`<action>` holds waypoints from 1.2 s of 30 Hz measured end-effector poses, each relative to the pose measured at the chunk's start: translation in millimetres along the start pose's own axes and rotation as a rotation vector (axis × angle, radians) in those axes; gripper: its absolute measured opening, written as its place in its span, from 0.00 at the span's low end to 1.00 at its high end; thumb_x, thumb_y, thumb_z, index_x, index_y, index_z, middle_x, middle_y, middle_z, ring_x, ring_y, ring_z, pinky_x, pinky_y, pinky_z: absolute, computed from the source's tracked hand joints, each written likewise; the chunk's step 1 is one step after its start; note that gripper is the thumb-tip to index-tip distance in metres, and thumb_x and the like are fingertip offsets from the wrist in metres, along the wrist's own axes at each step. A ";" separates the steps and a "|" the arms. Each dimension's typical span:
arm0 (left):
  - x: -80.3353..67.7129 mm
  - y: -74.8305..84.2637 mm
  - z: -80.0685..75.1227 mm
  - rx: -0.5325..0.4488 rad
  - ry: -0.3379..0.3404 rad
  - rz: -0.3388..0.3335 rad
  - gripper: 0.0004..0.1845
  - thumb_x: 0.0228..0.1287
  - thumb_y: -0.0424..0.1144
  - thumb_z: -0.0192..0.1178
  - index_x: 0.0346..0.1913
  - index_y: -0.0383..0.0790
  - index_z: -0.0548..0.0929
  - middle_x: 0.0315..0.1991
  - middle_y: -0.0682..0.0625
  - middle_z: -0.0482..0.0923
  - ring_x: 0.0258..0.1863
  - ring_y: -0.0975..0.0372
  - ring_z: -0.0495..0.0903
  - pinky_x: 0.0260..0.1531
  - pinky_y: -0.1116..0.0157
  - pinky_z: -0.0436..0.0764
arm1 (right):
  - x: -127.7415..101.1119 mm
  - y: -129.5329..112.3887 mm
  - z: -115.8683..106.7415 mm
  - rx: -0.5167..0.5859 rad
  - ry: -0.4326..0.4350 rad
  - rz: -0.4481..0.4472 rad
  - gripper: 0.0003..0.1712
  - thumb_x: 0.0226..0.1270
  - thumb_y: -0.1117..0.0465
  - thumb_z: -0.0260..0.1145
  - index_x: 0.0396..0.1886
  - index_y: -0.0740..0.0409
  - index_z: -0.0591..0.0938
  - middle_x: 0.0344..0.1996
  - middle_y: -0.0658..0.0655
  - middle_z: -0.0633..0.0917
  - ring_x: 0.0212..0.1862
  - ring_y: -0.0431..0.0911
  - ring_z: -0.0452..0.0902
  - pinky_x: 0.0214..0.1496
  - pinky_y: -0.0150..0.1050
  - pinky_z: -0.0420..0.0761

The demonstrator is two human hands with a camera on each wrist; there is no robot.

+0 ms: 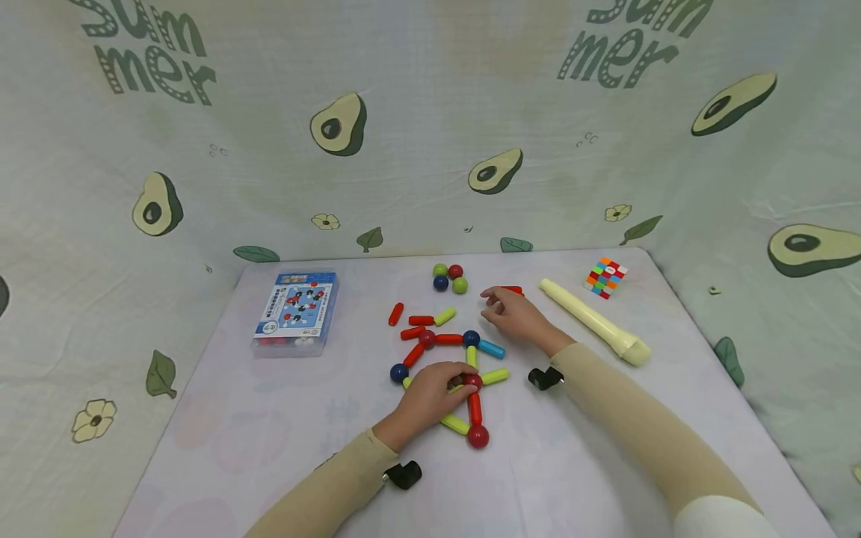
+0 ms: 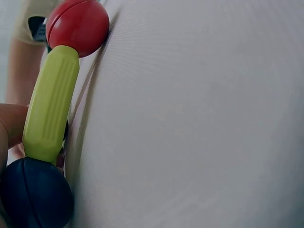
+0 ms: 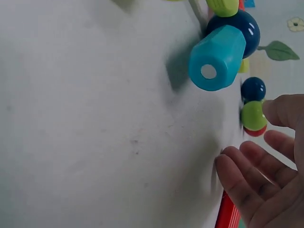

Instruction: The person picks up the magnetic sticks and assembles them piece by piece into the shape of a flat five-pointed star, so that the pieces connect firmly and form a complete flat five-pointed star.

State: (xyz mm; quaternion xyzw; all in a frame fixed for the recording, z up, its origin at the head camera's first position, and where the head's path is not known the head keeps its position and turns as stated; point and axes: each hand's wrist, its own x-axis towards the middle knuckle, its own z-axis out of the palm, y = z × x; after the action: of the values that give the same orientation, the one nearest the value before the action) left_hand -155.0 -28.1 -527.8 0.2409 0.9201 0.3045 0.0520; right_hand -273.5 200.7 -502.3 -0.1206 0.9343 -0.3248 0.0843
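My left hand (image 1: 430, 392) bends over a structure of magnetic rods and balls on the table, its thumb and index finger pinching a red ball (image 1: 473, 381). Joined to that ball are a red rod (image 1: 475, 408) and a yellow-green rod (image 1: 495, 376). Up close in the left wrist view, another yellow-green rod (image 2: 51, 102) links a red ball to a dark blue ball (image 2: 35, 192). My right hand (image 1: 518, 317), fingers loosely bent and holding nothing, hovers beside a red rod (image 1: 513, 289). A light blue rod (image 3: 217, 59) sticks out from the structure's dark blue ball (image 1: 471, 338).
Several loose balls (image 1: 460, 285) cluster at the back. Loose rods (image 1: 396, 314) lie left of them. A boxed set (image 1: 294, 314) stands on the left. Beyond my right hand are a pale yellow tube (image 1: 592, 317) and a puzzle cube (image 1: 606, 278). A printed cloth hangs behind the table.
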 end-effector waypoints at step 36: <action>-0.2 -0.8 -0.3 -0.001 0.009 -0.002 0.18 0.66 0.48 0.70 0.58 0.54 0.85 0.40 0.63 0.82 0.38 0.69 0.75 0.40 0.73 0.78 | -12.9 -1.7 -5.2 -0.160 -0.105 -0.063 0.20 0.67 0.62 0.72 0.58 0.55 0.84 0.49 0.54 0.85 0.47 0.50 0.77 0.54 0.46 0.81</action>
State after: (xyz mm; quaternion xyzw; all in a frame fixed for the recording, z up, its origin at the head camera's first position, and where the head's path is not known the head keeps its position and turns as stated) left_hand -155.1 -28.9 -528.1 0.2388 0.9203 0.3061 0.0481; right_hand -262.1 206.1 -496.1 -0.1733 0.9472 -0.2449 0.1130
